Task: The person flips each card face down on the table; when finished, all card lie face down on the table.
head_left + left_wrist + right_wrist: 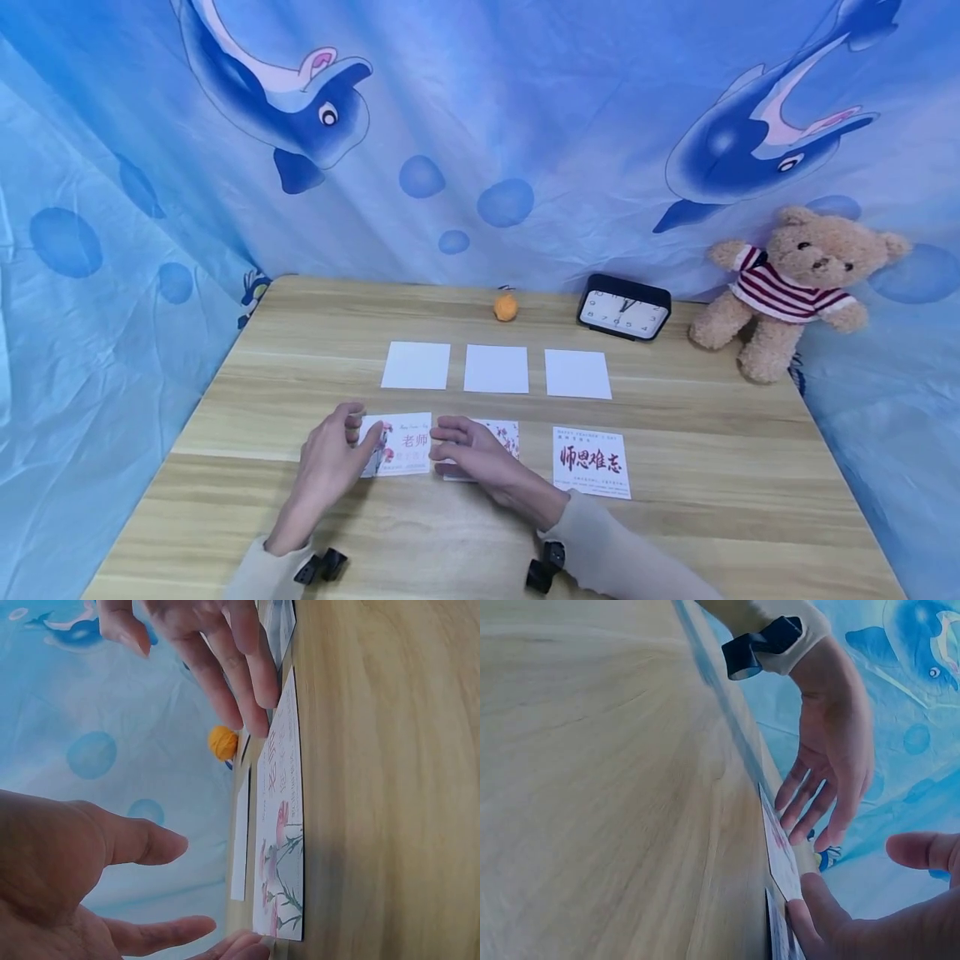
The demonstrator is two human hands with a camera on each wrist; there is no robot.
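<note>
A greeting card [408,454] with pink flowers and Chinese characters lies flat on the wooden table, between my two hands. My left hand [327,457] is at the card's left edge, thumb spread from the relaxed fingers. At its right edge is my right hand [489,461], fingers loosely extended, its palm over a second printed card [504,433] and hiding much of it. The left wrist view shows the flowered card [279,855] flat, with the right hand's fingertips by its far end. Neither hand grips anything. A third card [591,463] with red characters lies farther right.
Three blank white squares [495,369] lie in a row behind the printed cards. Farther back are a small orange ball-like object [506,307] and a black clock [624,308]. A teddy bear [795,287] sits at the back right, before a blue dolphin-print curtain [480,125].
</note>
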